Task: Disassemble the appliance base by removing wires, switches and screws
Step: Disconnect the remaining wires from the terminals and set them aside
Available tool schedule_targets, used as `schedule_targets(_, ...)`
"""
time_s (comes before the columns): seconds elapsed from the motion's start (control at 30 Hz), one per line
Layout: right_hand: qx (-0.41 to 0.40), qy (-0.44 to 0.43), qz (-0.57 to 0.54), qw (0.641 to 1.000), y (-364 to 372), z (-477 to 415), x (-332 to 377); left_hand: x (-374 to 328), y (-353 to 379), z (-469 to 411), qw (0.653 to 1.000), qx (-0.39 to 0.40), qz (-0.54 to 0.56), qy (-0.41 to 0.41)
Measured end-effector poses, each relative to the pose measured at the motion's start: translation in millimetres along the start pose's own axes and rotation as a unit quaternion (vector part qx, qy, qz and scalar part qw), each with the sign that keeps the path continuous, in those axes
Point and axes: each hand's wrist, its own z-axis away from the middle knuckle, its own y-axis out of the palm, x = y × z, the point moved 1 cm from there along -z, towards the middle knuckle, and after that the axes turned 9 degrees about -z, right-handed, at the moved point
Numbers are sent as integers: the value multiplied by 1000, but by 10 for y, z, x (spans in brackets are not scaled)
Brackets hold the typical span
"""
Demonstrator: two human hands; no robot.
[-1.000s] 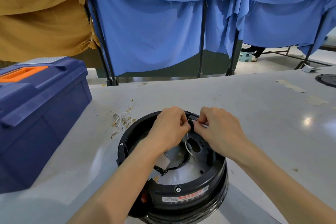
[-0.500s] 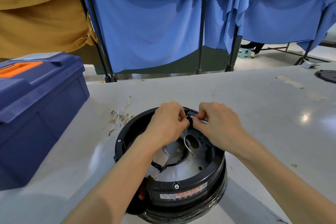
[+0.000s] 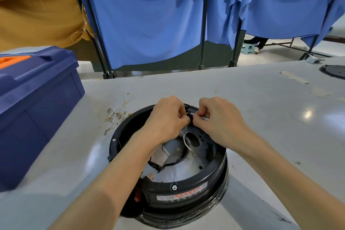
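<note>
A round black appliance base sits open side up on the grey table. At its far rim is a small black switch. My left hand has its fingers curled at the switch's left side. My right hand pinches the upper end of a white wire at the switch. The wire hangs down into the base with a metal terminal at its free end. A hex screw and a red rocker switch sit on the near wall.
A pile of loose white wires with brass terminals lies on the table left of the base. A blue toolbox with an orange handle stands at the left. A black round part lies far right. Blue and tan cloths hang behind.
Both hands stay pinched at the switch on the far rim. The view has shifted slightly; the white wire still hangs below the fingers.
</note>
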Motion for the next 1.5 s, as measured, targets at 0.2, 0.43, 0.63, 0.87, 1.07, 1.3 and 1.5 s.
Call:
schedule_targets(0.2,-24,2,17,1000,43,17,-4,61,19,11,999,17,36,-11)
schedule_targets(0.43,-32,9,30,999,48,40,16,19,37,26,993,62,80,-66)
schedule_targets(0.63,-31,8,24,999,45,38,13,-57,28,-16,996,18,-18,-82)
schedule_targets(0.87,-24,-4,43,999,56,28,10,-75,35,-35,994,4,-36,-101)
schedule_targets(1.07,2,1,27,1000,45,30,-4,-70,25,-39,994,-5,-19,-106)
schedule_targets(1.3,-36,12,13,999,49,50,2,-33,-16,81,993,15,-5,-113)
schedule_targets(1.5,-43,21,14,999,41,72,25,-25,-16,80,994,7,0,-109)
